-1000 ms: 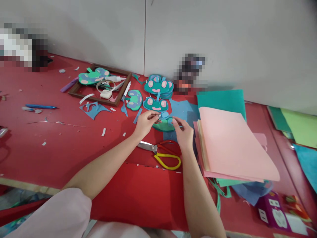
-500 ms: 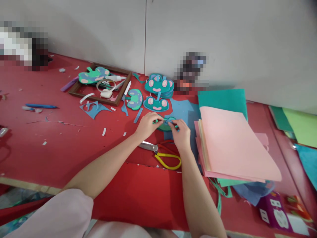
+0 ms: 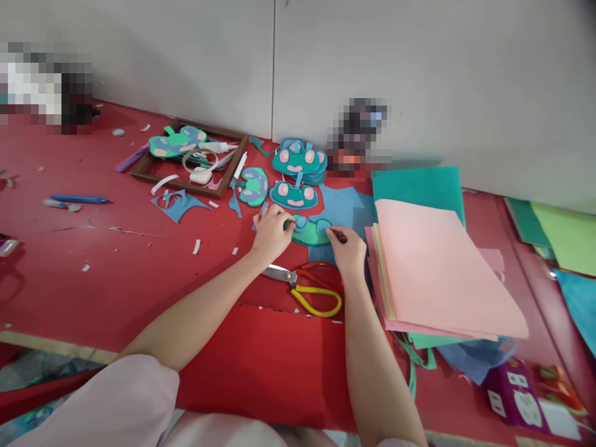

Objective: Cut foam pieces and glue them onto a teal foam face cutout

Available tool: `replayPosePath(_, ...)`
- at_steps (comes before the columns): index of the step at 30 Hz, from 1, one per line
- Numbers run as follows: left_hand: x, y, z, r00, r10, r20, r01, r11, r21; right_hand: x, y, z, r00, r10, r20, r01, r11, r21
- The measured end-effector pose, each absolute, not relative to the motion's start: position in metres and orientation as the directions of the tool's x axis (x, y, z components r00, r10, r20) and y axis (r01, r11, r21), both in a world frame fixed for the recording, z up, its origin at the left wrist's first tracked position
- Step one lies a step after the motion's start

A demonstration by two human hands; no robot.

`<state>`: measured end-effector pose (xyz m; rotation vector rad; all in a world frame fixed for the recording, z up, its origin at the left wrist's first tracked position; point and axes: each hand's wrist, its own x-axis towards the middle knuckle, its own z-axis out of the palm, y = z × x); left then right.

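Note:
A green cutout (image 3: 310,234) with two blue round pieces on it lies at the middle of the red table. My left hand (image 3: 274,233) has its fingers pinched together at the cutout's left end. At its right end my right hand (image 3: 348,248) also has its fingertips pinched at the edge. Scissors (image 3: 316,301) with one yellow and one red handle lie just below. Behind are a frog-like face cutout (image 3: 294,195), a stack of similar ones (image 3: 298,161) and a green and purple cutout (image 3: 254,187).
A wooden frame (image 3: 186,184) with glue and tape stands at the back left, near a blue pen (image 3: 79,199). Pink and green sheets (image 3: 442,267) are piled to the right. A purple box (image 3: 514,397) sits at the lower right. Paper scraps dot the table.
My hands have moved apart, from the cutout's middle towards its two ends. The two blue pieces on it now show.

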<state>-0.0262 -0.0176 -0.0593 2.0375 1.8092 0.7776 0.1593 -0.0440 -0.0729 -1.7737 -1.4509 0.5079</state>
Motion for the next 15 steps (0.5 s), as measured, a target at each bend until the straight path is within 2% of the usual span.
replayPosePath(4,-0.0263,-0.0189,-0.0612,0.028,0.985,0.169,0.867,-0.108,0.487,0.1588,-0.0435,-0.0767,0.250,0.956,0.151,0.655,-0.052,-0.754)
replayPosePath(15,-0.0267,-0.0193,-0.0626,0.054,0.982,0.180,0.890,-0.129,0.437,0.1552,-0.0448,-0.0706,0.255,0.955,0.153,0.673,-0.062,-0.738)
